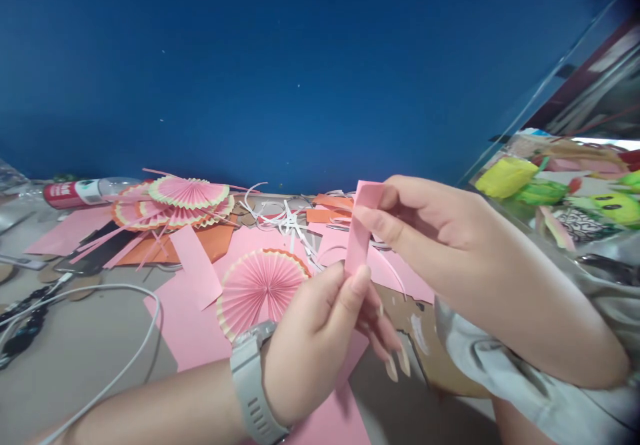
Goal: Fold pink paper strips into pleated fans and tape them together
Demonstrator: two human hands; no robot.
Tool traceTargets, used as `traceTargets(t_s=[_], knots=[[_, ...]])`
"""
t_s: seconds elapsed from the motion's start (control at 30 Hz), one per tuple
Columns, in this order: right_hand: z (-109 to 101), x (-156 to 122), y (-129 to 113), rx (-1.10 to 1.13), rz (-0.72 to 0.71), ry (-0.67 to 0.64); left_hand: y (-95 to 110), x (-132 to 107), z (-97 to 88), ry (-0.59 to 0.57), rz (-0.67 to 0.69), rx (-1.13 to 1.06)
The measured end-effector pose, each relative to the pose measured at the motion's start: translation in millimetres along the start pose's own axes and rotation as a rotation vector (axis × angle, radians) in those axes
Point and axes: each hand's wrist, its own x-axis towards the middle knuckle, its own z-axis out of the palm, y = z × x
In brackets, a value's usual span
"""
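A narrow folded strip of pink paper is held upright between my two hands. My left hand, with a grey watch on its wrist, pinches the lower end between thumb and fingers. Near the top, my right hand grips the strip between thumb and forefinger. Below and left of them lies a round pleated pink paper fan with a cream and orange edge, partly hidden by my left hand. It rests on pink paper sheets.
Several pleated paper fans are stacked at the back left, beside a plastic bottle lying down. White paper strips lie along the blue wall. A white cable loops at left. Yellow and green bags are heaped at right.
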Motion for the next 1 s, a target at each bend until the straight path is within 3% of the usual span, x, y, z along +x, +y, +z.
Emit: traceTargets(t_s=[0.3, 0.6, 0.83, 1.0], knots=[[-4, -1, -4, -0.049, 0.024, 0.134, -11, -1, 1.5, -0.031, -0.006, -0.038], [-4, 1, -3, -0.052, 0.027, 0.128, -11, -4, 1.7, -0.052, 0.015, 0.094], [-4, 4, -4, -0.090, 0.035, 0.222, -13, -5, 3.0, -0.091, -0.019, 0.123], [-5, 5, -1, -0.067, 0.039, 0.165, -16, -6, 2.1, -0.086, -0.022, 0.100]])
